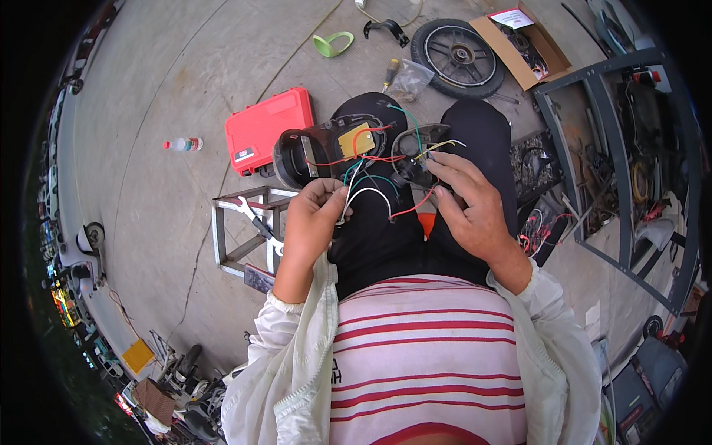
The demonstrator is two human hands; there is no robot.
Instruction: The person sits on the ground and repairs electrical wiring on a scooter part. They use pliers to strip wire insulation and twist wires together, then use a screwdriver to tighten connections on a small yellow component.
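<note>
From where I stand, the wiring looks partway through. The black housing (323,139) lies across the person's left thigh by the knee, its wide round mouth toward the thigh's outer edge. The round black piece (432,136) sits apart from it, over the thigh's inner edge. Leads already run out of the housing; judging by the loose ends, joining them and closing everything up seem left to do.

The left hand (317,215) has its grip closed, thumb and forefinger pinching a white wire (374,190). The right hand (473,204) is by the round black piece, fingertips near a yellow wire (437,146) and thumb beside the end of a red wire (415,208); whether its grip pinches anything, I cannot tell.

Counting: one housing, one round piece, one tan plate (356,141) on the housing; several red and green leads, too tangled to number. On the floor, one wheel (461,53), one red case (268,126), one bottle (183,144), one screwdriver (391,72), one cardboard box (498,53) and one metal stool (221,237), with one wrench (256,221) across its right side and one phone (259,279) at its near edge.
</note>
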